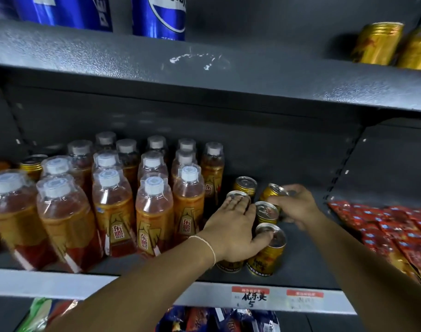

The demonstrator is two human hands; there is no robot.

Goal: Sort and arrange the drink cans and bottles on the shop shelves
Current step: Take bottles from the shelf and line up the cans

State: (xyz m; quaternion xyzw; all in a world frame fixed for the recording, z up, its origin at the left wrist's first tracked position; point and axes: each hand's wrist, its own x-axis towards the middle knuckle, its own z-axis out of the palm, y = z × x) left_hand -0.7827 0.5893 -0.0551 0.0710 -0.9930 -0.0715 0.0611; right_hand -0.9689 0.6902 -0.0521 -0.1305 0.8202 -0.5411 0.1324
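Can (269, 192) tilted in grip of right hand (297, 207).

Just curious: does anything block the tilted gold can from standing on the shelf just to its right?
Nothing visible does. The right hand grips the tilted gold can, and the dark shelf on that side shows uncovered as far as the red packets further right.

A shop is indicated: metal shelving (204, 92) is stocked with rows of identical bottles (113, 212) at 9 o'clock; price labels (250, 297) are fixed to its edge at 6 o'clock.
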